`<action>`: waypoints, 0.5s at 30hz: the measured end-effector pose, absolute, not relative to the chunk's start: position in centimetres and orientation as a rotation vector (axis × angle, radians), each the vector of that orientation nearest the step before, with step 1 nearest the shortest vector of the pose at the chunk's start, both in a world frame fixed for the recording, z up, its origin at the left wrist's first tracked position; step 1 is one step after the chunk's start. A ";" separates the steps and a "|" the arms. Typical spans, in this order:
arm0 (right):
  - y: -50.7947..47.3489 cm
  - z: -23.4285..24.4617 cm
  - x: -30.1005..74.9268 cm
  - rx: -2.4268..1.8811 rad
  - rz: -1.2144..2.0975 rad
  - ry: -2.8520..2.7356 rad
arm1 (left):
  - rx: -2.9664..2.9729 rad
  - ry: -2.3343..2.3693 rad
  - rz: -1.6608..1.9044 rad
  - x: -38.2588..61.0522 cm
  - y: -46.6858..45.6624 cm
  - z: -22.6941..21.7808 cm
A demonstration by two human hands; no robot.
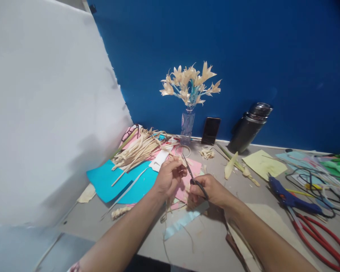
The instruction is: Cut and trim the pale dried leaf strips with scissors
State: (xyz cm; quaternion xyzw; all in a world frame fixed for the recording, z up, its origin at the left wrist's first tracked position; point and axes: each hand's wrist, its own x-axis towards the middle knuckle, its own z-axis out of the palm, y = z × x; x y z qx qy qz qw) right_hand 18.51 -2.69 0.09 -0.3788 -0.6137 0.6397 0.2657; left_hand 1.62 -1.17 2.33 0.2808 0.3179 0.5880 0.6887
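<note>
My right hand grips dark-handled scissors, their blades pointing up and away from me. Close beside the blades, my left hand is closed in a pinch on a small pale husk piece, partly hidden by the fingers. Whether the blades touch the piece, I cannot tell. Beneath both hands lie pink paper and a light blue ribbon strip. A roll of tape sits just beyond the scissor tips.
A clear bottle holds pale husk flowers. Left are dried husk strips on blue paper. A phone and dark flask lean on the wall. Right lie a glue gun and red-handled scissors.
</note>
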 end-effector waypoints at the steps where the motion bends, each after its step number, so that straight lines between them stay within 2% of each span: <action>1: -2.7 0.0 18.5 -1.022 1.730 -1.658 | 0.635 0.720 1.313 1.6 -1.2 2.4; 15: -2.6 -0.2 18.5 -0.990 1.726 -1.654 | 0.708 0.765 1.314 1.3 -1.3 2.8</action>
